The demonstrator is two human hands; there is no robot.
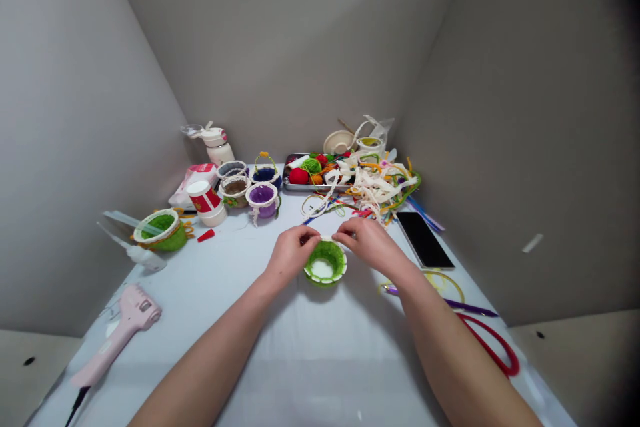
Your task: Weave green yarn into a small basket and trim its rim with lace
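A small basket point(324, 282) wrapped in green yarn, with a notched white rim and a white bottom, stands upright near the middle of the table. At its far left rim, my left hand point(290, 252) is closed in a pinch. Opposite it, my right hand point(371, 247) pinches the far right rim between thumb and fingers. A short white strip runs along the rim between the two hands; whether it is loose cord or part of the rim, I cannot tell. The fingertips partly hide the rim.
A pink hot glue gun point(123, 330) lies at left, near another green basket point(173, 240). Several finished baskets point(263, 203) stand behind. A yarn tray point(290, 185) and tangled white yarn point(377, 187) lie at the back. Phone point(425, 240), purple pen point(473, 307) and red-handled scissors point(513, 357) are right.
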